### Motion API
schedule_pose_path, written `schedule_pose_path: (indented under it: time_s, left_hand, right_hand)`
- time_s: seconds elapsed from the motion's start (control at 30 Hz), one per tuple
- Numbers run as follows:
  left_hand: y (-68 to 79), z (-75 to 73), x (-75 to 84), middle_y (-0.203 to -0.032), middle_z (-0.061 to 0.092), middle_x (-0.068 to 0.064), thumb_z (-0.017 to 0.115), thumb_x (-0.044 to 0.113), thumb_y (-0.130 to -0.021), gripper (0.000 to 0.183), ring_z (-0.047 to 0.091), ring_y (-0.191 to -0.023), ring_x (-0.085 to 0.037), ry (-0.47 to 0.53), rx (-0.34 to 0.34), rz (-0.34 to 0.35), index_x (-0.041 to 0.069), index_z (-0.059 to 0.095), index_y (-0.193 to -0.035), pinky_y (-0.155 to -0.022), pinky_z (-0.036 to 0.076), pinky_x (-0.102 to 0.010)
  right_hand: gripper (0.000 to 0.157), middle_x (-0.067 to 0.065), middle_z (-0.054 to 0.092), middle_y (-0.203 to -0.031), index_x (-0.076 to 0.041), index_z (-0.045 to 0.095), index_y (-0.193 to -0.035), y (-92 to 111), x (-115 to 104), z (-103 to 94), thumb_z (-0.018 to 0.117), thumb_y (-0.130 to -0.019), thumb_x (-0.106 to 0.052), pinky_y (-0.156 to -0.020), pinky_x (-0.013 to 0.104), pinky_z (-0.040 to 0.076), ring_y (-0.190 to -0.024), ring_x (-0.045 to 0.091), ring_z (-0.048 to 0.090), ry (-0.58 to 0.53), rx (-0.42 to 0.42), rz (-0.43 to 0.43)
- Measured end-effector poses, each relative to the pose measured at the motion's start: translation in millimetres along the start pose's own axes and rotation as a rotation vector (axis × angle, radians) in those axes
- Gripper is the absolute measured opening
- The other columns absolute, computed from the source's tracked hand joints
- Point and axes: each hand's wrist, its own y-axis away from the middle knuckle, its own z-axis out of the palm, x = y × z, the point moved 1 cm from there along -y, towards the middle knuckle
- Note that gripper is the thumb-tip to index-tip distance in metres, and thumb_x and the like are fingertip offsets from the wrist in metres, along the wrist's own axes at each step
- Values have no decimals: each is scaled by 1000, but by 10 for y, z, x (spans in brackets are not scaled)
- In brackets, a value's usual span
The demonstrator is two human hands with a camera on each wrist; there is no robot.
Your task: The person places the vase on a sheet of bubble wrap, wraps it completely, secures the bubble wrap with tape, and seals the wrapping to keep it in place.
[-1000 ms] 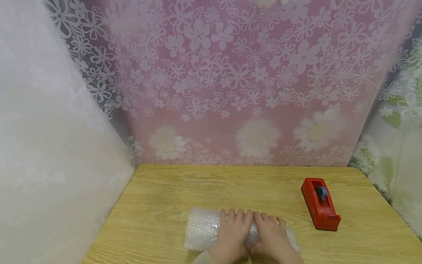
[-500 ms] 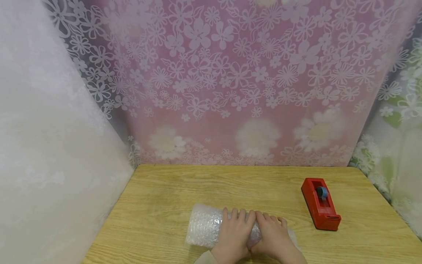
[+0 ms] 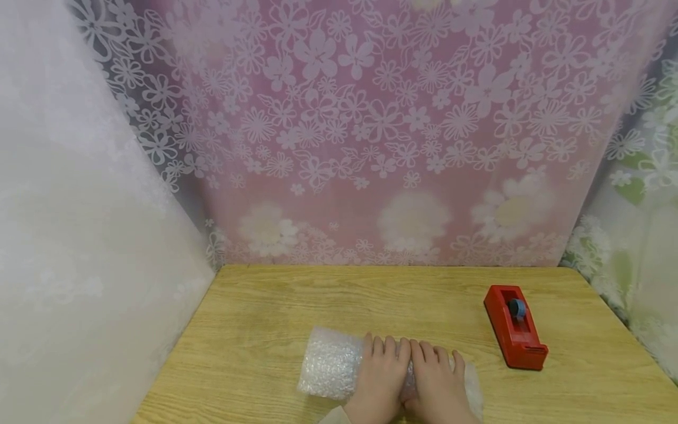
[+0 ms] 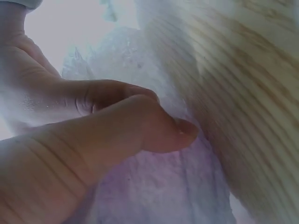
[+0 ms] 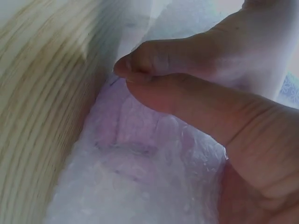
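A roll of bubble wrap [image 3: 331, 364] lies across the front of the table in the head view, with something pinkish-purple showing through its middle. My left hand [image 3: 380, 374] grips it around the middle, fingers over the far side. Right beside it, my right hand [image 3: 439, 380] holds the roll the same way. In the left wrist view, my left thumb [image 4: 140, 126] presses the near side of the purplish wrapped part [image 4: 159, 191]. The right wrist view shows my right thumb [image 5: 187, 95] against the wrap, the two thumb tips meeting there. What is inside is mostly hidden by the wrap.
A red tape dispenser [image 3: 515, 330] with a small blue roll of tape stands to the right on the wooden table [image 3: 254, 318]. Behind hangs a pink floral curtain [image 3: 392, 147], with pale curtains at both sides.
The left end of the bubble wrap roll has swung slightly away from me. Both hands have shifted a little along it and still hold it; the right end shows more.
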Motion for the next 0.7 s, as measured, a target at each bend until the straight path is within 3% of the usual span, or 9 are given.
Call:
schedule_pose_path:
  time_s: [0.2, 0.47, 0.7]
  left_hand:
    - [-3, 24, 15, -102, 59, -4, 86, 55, -45, 92, 58, -96, -25, 1, 79, -5, 16, 48, -118, -95, 40, -47]
    - [32, 56, -14, -113, 57, -5, 85, 60, -40, 107, 55, -105, -29, 18, 53, 18, 16, 44, -127, -96, 37, -53]
    - [51, 43, 28, -116, 54, -8, 87, 56, -43, 102, 51, -110, -33, 52, 80, 4, 12, 45, -126, -98, 35, -56]
  right_hand:
    - [85, 11, 58, -118, -6, 55, -124, -6, 11, -54, 88, -52, -39, -93, 69, 21, -106, 39, 49, -22, -2, -24]
    - [87, 8, 60, -114, -8, 56, -123, -47, 34, -89, 85, -52, -51, -90, 68, 27, -104, 36, 53, 3, -25, -46]
    - [90, 9, 59, -118, -8, 55, -126, -70, 94, -137, 81, -55, -57, -90, 68, 27, -108, 38, 50, 11, -83, -90]
